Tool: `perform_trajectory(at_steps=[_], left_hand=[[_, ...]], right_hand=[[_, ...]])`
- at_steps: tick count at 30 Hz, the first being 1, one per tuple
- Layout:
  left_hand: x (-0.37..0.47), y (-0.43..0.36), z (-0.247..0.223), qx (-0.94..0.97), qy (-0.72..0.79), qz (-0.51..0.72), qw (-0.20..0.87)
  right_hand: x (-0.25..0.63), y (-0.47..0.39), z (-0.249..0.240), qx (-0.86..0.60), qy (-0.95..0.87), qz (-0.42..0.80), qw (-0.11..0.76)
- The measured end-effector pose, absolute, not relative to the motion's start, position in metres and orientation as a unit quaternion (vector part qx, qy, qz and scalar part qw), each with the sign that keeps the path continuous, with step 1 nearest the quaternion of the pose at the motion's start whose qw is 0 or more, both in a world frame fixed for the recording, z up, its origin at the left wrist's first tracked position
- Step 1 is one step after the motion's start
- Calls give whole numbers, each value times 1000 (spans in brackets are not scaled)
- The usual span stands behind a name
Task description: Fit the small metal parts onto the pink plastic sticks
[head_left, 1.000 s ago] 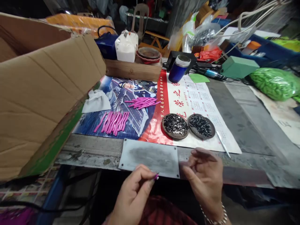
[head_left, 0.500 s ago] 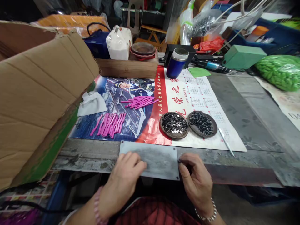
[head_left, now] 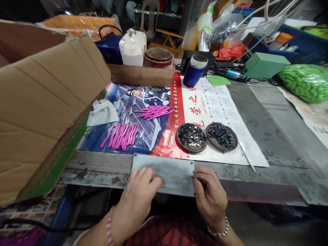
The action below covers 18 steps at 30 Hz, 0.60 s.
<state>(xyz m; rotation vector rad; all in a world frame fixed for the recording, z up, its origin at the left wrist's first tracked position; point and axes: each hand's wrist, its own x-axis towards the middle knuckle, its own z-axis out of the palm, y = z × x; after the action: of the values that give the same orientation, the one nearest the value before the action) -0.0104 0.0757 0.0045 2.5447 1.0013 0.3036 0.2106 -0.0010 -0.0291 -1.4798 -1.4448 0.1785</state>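
A grey flat plate [head_left: 176, 174] with dark screws at its corners lies at the table's front edge. My left hand [head_left: 143, 188] rests over its left part, fingers curled together; whatever they hold is hidden. At the plate's right edge my right hand [head_left: 211, 198] is closed in a pinch, with a tiny dark bit at the fingertips, too small to name. Beyond it stand a round dish of small shiny black metal pieces [head_left: 191, 137] and a dish of thin black pins [head_left: 221, 136]. Pink curved strips lie in a front bunch [head_left: 124, 136] and a back pile [head_left: 155, 111].
A large cardboard box [head_left: 51, 99] fills the left side. A white cloth [head_left: 102, 112] lies beside it. A white pen-like tool [head_left: 247, 156] is right of the dishes. A blue cup [head_left: 195, 71] and a wooden box [head_left: 140, 74] stand behind on the poster's [head_left: 164, 140] far side.
My right hand has shifted slightly left, its fingertips now over the plate's right edge. My left hand stays in nearly the same place on the plate.
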Motion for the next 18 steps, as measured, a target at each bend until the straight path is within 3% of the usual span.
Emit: perform_trajectory(at_steps=[4, 8, 11, 18], left_hand=[[13, 65, 3, 877, 349, 191, 269], [8, 51, 2, 714, 372, 305, 508], [5, 38, 2, 568, 408, 336, 631], [13, 20, -3, 452, 413, 391, 687]], right_hand=[[196, -7, -18, -604, -606, 99, 508], [177, -14, -6, -574, -632, 208, 477], [163, -9, -3, -556, -633, 270, 465], [151, 6, 8, -547, -631, 274, 477]])
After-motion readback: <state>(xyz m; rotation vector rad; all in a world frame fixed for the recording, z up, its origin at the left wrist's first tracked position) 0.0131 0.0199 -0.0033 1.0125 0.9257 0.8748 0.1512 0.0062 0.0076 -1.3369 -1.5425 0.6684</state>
